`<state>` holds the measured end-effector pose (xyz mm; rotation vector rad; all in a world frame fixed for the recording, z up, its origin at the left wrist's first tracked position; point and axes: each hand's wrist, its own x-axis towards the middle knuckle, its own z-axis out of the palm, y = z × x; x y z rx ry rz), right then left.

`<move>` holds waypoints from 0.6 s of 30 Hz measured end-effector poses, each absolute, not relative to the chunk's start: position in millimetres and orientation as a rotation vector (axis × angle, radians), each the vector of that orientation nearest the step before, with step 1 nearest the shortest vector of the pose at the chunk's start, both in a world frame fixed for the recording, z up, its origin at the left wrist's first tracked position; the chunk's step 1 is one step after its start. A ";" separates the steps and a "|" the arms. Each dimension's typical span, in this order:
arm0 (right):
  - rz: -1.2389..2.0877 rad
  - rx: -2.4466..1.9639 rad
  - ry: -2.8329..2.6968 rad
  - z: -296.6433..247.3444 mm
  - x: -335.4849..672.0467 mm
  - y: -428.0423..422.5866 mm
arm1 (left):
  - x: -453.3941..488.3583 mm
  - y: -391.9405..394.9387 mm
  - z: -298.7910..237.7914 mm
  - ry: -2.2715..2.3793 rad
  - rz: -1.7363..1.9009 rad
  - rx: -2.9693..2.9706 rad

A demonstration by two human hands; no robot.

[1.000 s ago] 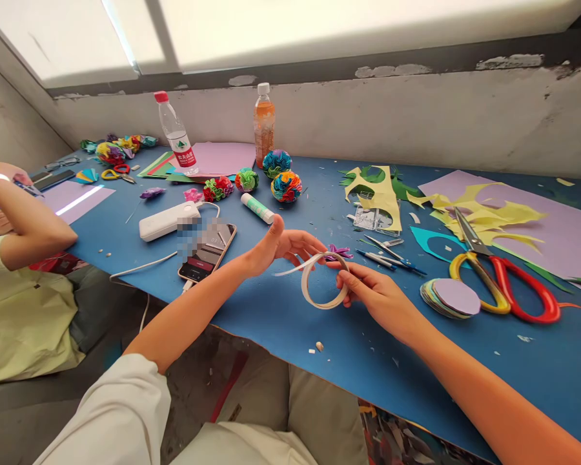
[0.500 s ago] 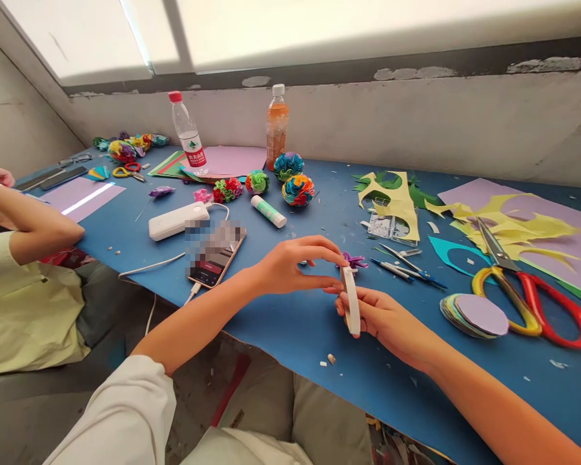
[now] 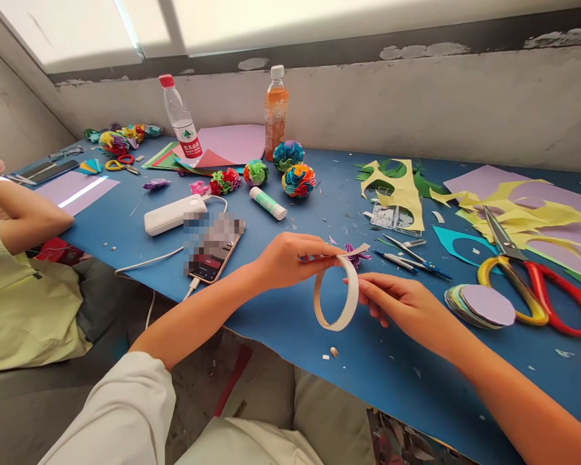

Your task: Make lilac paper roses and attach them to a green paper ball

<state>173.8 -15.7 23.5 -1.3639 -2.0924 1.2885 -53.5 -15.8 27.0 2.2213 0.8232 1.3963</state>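
My left hand [image 3: 290, 259] pinches the top of a thin white ring of double-sided tape [image 3: 339, 306], which hangs below its fingertips over the blue table [image 3: 290, 323]. A loose tape end sticks out to the right at the top of the ring. My right hand [image 3: 401, 303] is just right of the ring, fingers curled, its fingertips touching the ring's right side. A small purple paper flower [image 3: 356, 254] lies on the table just behind the ring.
Large red-and-yellow scissors [image 3: 537, 284], a stack of paper circles [image 3: 481, 305], tweezers and cut paper scraps lie to the right. A phone [image 3: 213, 248], power bank [image 3: 174, 214], glue stick [image 3: 268, 203], paper pompoms [image 3: 297, 179] and two bottles sit behind. Another person's arm [image 3: 24, 213] rests at left.
The ring was edge-on in my right hand half a second ago. Now my left hand holds it from the top, its opening turned toward me, and my right hand has loosened to its side.
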 end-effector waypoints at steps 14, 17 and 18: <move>0.173 -0.710 -2.964 -1.3 168.7 -21.6 | -31.0 -8.8 -0.6 1.020 1.120 1.864; 0.168 -0.718 -2.977 -1.4 167.5 -21.7 | -31.8 -8.7 -2.9 1.068 1.088 1.836; 0.172 -0.715 -2.979 -1.3 166.8 -21.9 | -32.1 -8.6 -3.2 1.066 1.059 1.841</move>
